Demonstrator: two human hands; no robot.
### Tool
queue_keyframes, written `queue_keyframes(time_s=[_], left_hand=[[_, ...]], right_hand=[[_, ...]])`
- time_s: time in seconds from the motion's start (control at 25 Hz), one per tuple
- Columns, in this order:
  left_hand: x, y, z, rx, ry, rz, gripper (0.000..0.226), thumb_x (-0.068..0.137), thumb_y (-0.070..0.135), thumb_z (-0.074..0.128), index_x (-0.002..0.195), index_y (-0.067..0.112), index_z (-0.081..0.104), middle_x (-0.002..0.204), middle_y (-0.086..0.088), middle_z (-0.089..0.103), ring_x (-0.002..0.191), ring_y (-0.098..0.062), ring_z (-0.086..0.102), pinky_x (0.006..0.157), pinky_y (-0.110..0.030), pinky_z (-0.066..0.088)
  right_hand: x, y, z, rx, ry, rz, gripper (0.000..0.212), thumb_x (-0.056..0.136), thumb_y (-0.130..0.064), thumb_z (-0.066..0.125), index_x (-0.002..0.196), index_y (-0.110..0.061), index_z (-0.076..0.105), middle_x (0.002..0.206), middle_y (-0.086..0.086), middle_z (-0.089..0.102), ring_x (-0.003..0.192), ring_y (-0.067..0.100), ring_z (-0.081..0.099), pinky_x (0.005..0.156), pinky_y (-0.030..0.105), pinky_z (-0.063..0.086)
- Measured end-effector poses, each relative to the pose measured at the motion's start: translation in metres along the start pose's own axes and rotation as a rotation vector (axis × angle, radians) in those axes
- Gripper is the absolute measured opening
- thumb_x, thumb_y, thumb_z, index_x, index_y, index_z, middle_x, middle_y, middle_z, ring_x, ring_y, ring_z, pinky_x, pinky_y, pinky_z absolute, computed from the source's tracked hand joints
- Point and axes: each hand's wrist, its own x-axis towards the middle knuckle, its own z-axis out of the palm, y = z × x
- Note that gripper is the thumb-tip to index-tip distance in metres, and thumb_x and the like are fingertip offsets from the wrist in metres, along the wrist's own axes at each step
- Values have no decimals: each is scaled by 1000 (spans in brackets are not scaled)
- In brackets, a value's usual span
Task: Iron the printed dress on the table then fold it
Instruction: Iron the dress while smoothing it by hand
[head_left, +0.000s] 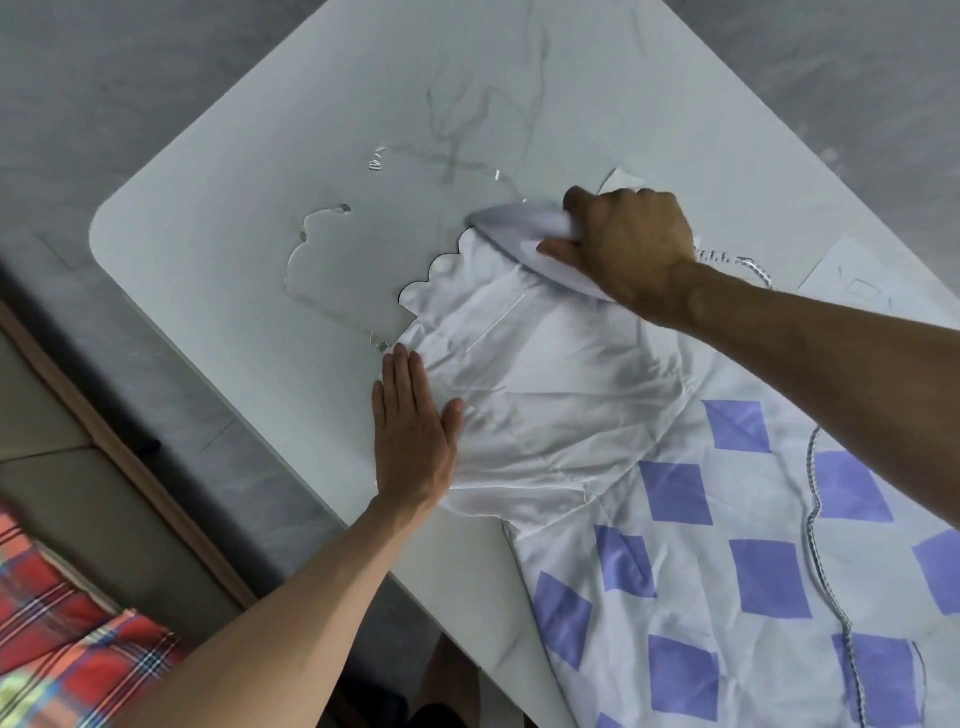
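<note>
Fingers of right hand clamp the iron at the dress top; left hand, flat, pins cloth below-left

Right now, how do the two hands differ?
The left hand lies flat with straight fingers; the right hand is curled round the white iron. The left hand presses the dress at its near edge; the right hand works by the far scalloped edge. Both work on its white top part.

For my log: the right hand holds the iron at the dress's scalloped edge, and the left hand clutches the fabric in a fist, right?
No fist: the head view shows the left hand flat, fingers straight, on the dress. The right hand holds the iron.
</note>
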Motion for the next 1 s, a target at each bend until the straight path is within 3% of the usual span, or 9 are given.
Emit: queue_keyframes(time_s=[0.12, 0.28, 0.36, 0.52, 0.8, 0.88, 1.0], left_hand=[[-5, -9, -10, -67, 69, -25, 69, 101, 40, 38, 151, -3, 17, 159, -18, 16, 148, -30, 15, 120, -42, 17], [-12, -31, -12, 116, 11, 3, 71, 101, 44, 31, 151, -4, 14, 159, -21, 14, 147, -33, 13, 119, -45, 18], [-12, -36, -10, 177, -9, 27, 70, 101, 45, 28, 152, -2, 13, 159, -21, 14, 148, -34, 12, 119, -45, 15], [-12, -36, -8, 208, -10, 43, 71, 101, 45, 25, 152, -1, 8, 160, -22, 8, 148, -35, 8, 120, -44, 10], [-10, -41, -10, 231, -27, 61, 73, 101, 48, 24, 152, 0, 4, 161, -19, 1, 150, -30, 2, 121, -42, 8], [-10, -41, -12, 214, -27, 66, 73, 101, 48, 26, 152, 0, 6, 161, -17, 2, 150, -28, 2, 121, -42, 8], [-9, -42, -16, 145, -23, 77, 71, 100, 46, 30, 152, 1, 13, 161, -15, 9, 149, -28, 6, 120, -40, 8]], right_hand=[[-32, -26, 5, 14, -46, -239, 48, 91, -59, 46, 103, -14, 54, 88, 14, 69, 76, 37, 66, 59, 34, 31], [-61, -62, 26, 5, -124, -379, 43, 78, -55, 70, 85, -13, 63, 57, 6, 63, 44, 29, 59, 47, 25, 22], [-57, -66, 33, 1, -96, -383, 42, 81, -54, 67, 90, -13, 63, 62, 6, 65, 48, 29, 62, 48, 25, 24], [-29, -61, 24, 37, -48, -292, 47, 94, -56, 42, 107, -12, 54, 91, 12, 69, 79, 36, 66, 60, 33, 29], [18, -38, 14, 44, -24, 4, 46, 92, -56, 46, 103, -13, 54, 90, 18, 66, 81, 38, 62, 62, 35, 33], [10, -37, 8, 31, -10, 13, 46, 92, -57, 45, 102, -13, 53, 88, 18, 66, 79, 38, 63, 61, 35, 34], [-19, -52, 2, 68, -61, -121, 48, 93, -58, 42, 107, -14, 52, 93, 15, 68, 83, 37, 65, 61, 35, 32]])
